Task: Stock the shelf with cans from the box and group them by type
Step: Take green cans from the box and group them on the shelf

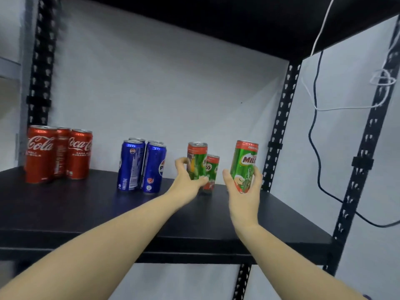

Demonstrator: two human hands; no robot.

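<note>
Both hands wrapped round slim green-and-red Milo tins over the black shelf board (pixel 86 204): left grip (pixel 187 180) on tin (pixel 197 161), right grip (pixel 243 187) on tin (pixel 244 163). Probably full, so hefty; smooth rigid wall, dents easily. Hold mid-body, set beside the third Milo tin (pixel 212 169).

The left hand (pixel 187 178) is covering the lower part of one Milo can (pixel 197 159), so whether its base is touching the black shelf (pixel 86 204) cannot be told; a second Milo can (pixel 212 171) is showing only partly behind them; the right hand (pixel 241 191) is hiding the base of a third Milo can (pixel 244 162); rear Pepsi cans (pixel 141 166) near the shelf's back edge are peeking out by their tops only; the middle Coca-Cola can (pixel 62 148) is largely screened; the left upright (pixel 42 61) is blurring.
</note>
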